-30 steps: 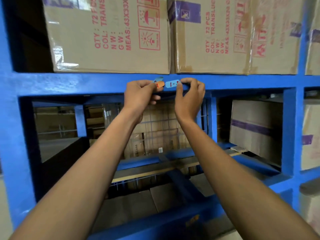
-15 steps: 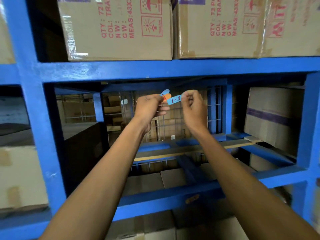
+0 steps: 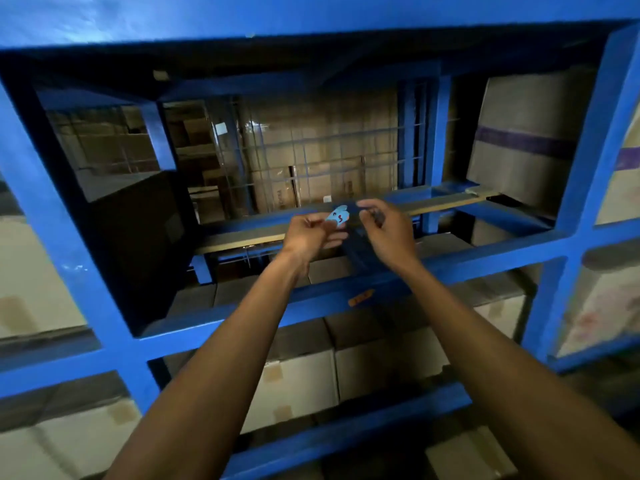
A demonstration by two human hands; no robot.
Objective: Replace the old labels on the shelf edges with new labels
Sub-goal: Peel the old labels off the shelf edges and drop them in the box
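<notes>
My left hand (image 3: pixel 311 233) pinches a small crumpled blue label (image 3: pixel 338 215) with red writing, held in the air in front of the open shelf bay. Just right of the label is my right hand (image 3: pixel 386 228), its fingers curled; a small gap shows between its fingertips and the label. An orange label (image 3: pixel 361 297) sticks on the blue shelf edge (image 3: pixel 242 315) below my hands. The upper shelf edge (image 3: pixel 311 15) runs across the top of the view and shows no label.
Blue rack uprights stand at left (image 3: pixel 52 220) and right (image 3: pixel 588 168). A cardboard box with a purple stripe (image 3: pixel 526 140) sits in the bay at right. Several pale boxes (image 3: pixel 301 386) fill the lower shelf. Wire mesh (image 3: pixel 311 157) backs the bay.
Both hands came down from the upper shelf edge with the blue label peeled off. The view tilted down. The right hand released the label, which now sits crumpled in the left.
</notes>
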